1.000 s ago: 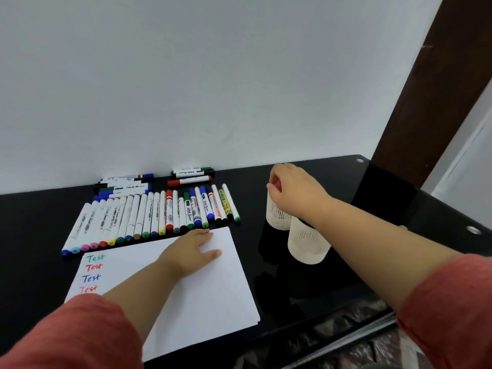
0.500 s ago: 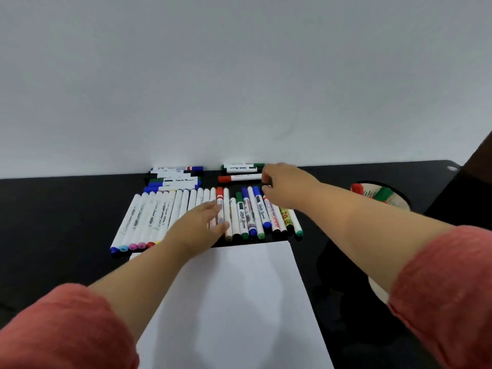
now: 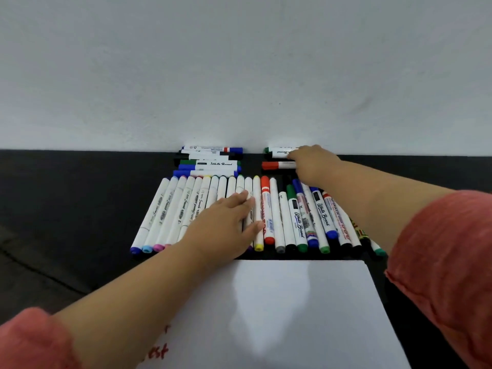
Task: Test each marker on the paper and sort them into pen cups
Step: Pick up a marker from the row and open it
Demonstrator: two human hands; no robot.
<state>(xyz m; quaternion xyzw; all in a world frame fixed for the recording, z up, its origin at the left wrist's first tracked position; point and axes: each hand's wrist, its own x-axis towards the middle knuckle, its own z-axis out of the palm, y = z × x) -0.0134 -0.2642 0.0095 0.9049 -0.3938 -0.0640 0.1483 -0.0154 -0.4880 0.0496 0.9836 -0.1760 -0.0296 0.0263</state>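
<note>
A long row of markers (image 3: 269, 211) lies side by side on the black table (image 3: 66, 209), caps toward me. My left hand (image 3: 226, 222) rests flat on the thin white markers in the row, fingers straight. By the wall lie three whiteboard markers: a green-capped one (image 3: 277, 149), a white one (image 3: 279, 155) and a red one (image 3: 277, 165). My right hand (image 3: 311, 162) covers their right ends, fingertips on the white one; whether it grips is hidden. The white paper (image 3: 306, 302) lies in front of the row. The pen cups are out of view.
A second pile of whiteboard markers (image 3: 210, 161) lies against the white wall at the back, left of my right hand. Red handwriting (image 3: 157, 351) shows on the paper's near left corner.
My head has turned left and down, so the cups have left the view. My right hand went from the cups to the markers by the wall. My left hand slid from the paper onto the row.
</note>
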